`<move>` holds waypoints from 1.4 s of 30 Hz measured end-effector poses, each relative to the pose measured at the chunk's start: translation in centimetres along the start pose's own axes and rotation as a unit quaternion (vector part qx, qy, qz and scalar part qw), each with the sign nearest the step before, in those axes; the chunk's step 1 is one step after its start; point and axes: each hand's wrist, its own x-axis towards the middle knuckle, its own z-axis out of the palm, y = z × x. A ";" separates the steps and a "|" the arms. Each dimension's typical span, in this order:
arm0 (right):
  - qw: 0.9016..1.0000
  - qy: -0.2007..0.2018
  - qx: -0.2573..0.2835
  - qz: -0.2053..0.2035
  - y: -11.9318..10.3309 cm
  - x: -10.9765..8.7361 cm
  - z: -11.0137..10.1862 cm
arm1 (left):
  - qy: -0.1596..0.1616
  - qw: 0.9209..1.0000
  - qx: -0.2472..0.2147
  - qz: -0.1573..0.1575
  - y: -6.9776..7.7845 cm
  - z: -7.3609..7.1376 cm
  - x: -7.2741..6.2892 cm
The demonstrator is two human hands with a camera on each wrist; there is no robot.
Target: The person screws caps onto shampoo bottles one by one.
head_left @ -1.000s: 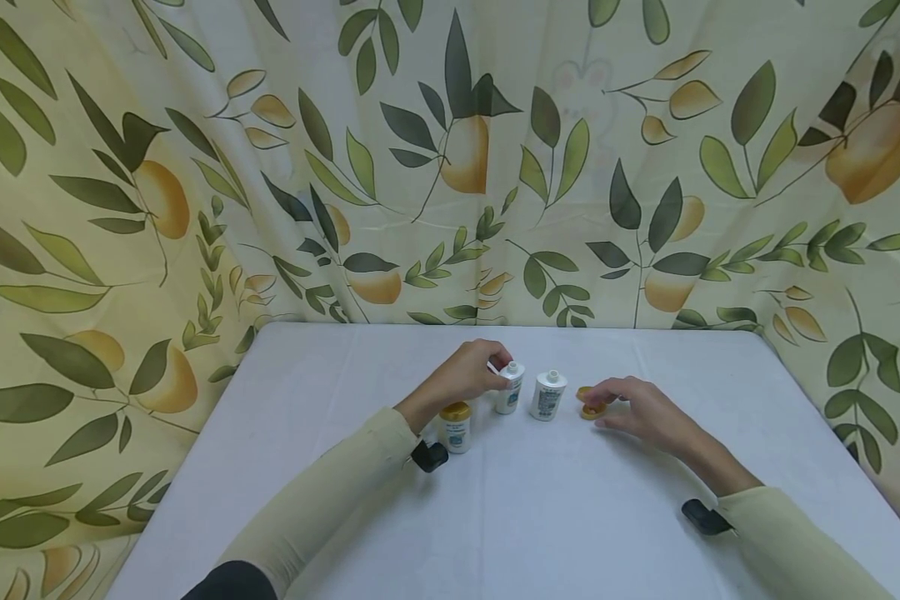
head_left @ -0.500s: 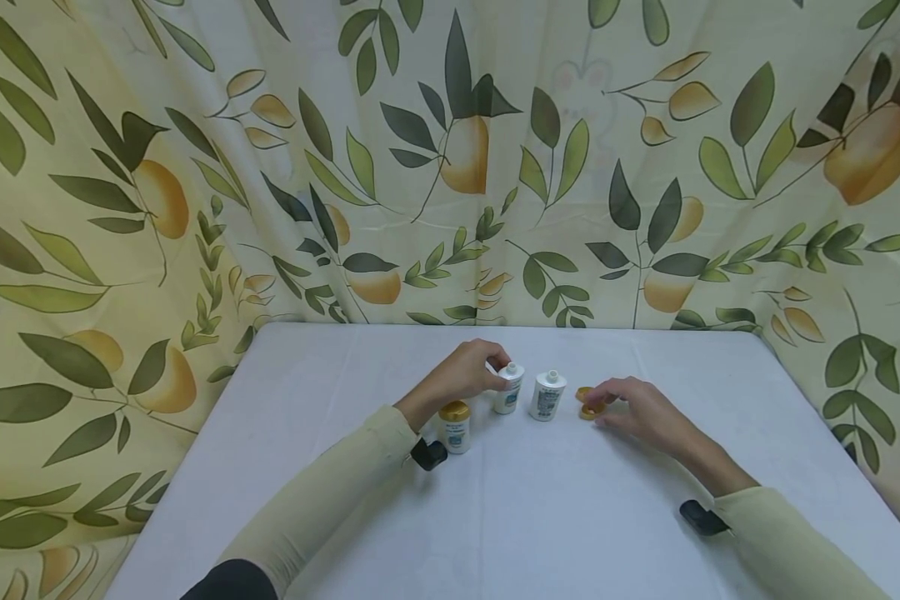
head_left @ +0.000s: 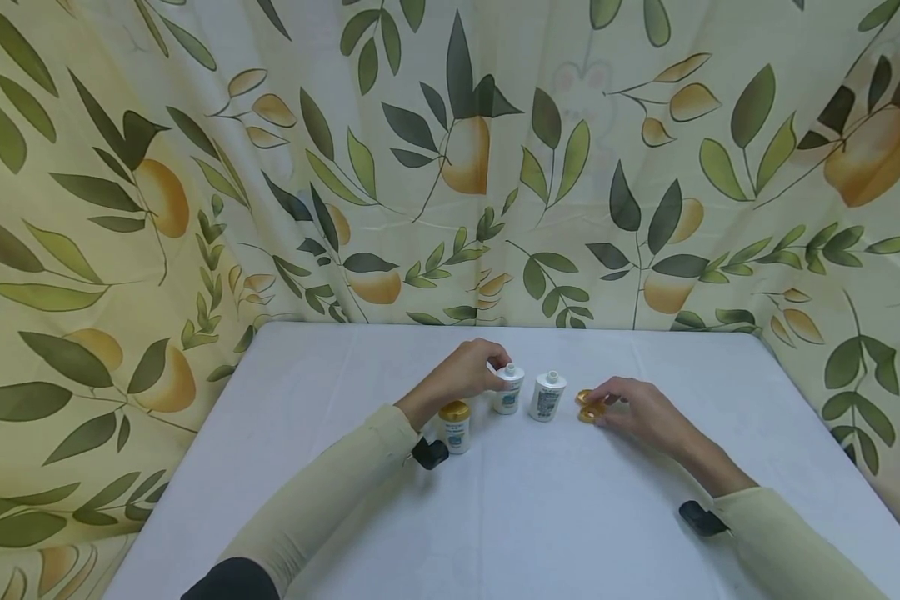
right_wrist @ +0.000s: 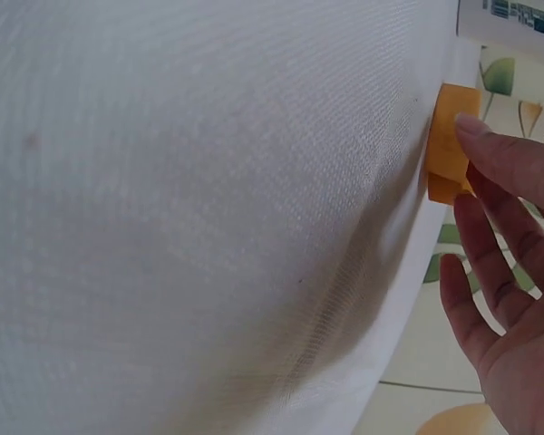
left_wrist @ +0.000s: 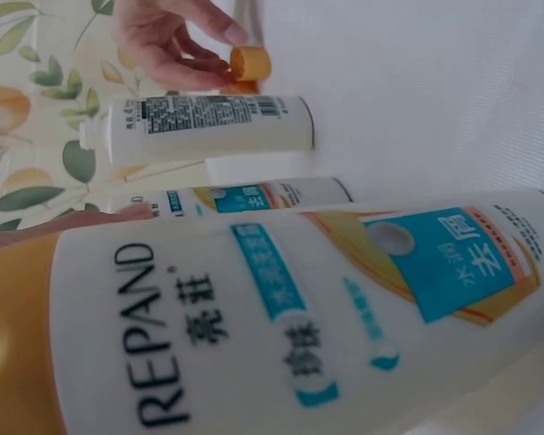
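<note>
My left hand [head_left: 465, 369] holds an uncapped white shampoo bottle [head_left: 508, 397] upright by its upper body, thumb in front. Just right of it stands a second uncapped shampoo bottle [head_left: 547, 398], its back label showing. A third bottle, a gold-capped one [head_left: 457, 433], is beside my left wrist and fills much of the left wrist view. On the right, my right hand [head_left: 641, 408] pinches a gold bottle cap [right_wrist: 449, 140] between thumb and forefinger at table level. Another gold cap [head_left: 584, 396] lies right behind it. The other right fingers [right_wrist: 471, 299] are loosely bent.
All of this is on a table with a white cloth [head_left: 495, 517]. A leaf-and-fruit patterned curtain [head_left: 420, 167] hangs along the table's back edge and left side. Dark wrist cameras [head_left: 429, 454] sit at both cuffs.
The caps at my right fingertips have shifted slightly, the nearer one tilting a little. My left hand and the bottles stay where they were.
</note>
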 end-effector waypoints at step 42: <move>0.999 -0.014 -0.039 -0.018 -2.3 0.0 -1.4 | 0.133 0.985 -0.075 0.085 -1.3 -3.3 -2.9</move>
